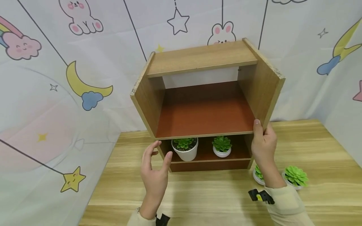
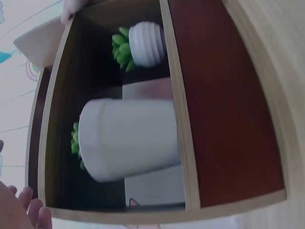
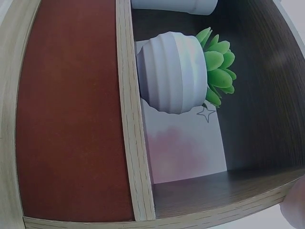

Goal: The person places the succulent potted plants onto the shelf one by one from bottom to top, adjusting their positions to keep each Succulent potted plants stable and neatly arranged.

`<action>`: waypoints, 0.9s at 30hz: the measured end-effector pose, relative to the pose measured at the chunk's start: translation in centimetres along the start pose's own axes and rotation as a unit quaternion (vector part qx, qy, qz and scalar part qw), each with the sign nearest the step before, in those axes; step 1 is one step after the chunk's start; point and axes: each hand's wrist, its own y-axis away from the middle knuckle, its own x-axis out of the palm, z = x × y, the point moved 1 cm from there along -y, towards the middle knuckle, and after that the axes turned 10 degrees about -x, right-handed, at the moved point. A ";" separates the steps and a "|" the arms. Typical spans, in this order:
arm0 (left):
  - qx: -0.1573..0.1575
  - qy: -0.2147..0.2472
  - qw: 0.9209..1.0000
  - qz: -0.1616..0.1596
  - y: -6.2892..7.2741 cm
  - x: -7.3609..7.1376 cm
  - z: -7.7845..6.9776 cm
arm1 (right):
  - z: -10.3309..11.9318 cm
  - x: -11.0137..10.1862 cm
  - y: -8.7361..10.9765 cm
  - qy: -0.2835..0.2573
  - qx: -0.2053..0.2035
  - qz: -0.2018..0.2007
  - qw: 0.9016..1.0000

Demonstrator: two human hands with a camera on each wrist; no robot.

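A small wooden shelf [image 1: 207, 108] with two levels stands on the table. My right hand [image 1: 264, 144] grips its right side panel, the thumb lying over the front edge at the middle board. Close to the left side panel, my left hand [image 1: 155, 174] is held up with thumb and fingers spread apart and nothing between them. On the lower level, a larger white pot [image 2: 131, 138] with a green succulent stands at the left. A smaller ribbed white pot [image 3: 174, 71] with a succulent stands to its right. The upper level's red-brown board [image 1: 207, 108] is bare.
Two more potted succulents stand on the table by my right forearm: one [image 1: 295, 176] to its right, another [image 1: 258, 174] partly hidden behind it. A white cloth [image 1: 118, 40] printed with cartoon figures hangs behind the wooden table [image 1: 212, 201].
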 end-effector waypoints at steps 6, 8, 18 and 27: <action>0.011 -0.005 0.999 -0.041 -1.6 -0.4 -0.7 | 0.1 0.0 0.1 0.000 0.003 -0.009 1.000; 0.012 -0.007 0.998 -0.054 -1.8 -0.5 -0.5 | 0.0 0.0 0.1 0.000 0.000 -0.008 1.000; -0.022 -0.022 0.998 -0.061 -2.9 -0.8 0.6 | -0.2 0.1 0.1 0.004 -0.006 -0.006 1.000; -0.087 -0.004 0.996 -0.006 -4.4 -1.1 1.6 | -0.1 0.1 0.0 0.008 -0.001 -0.012 1.000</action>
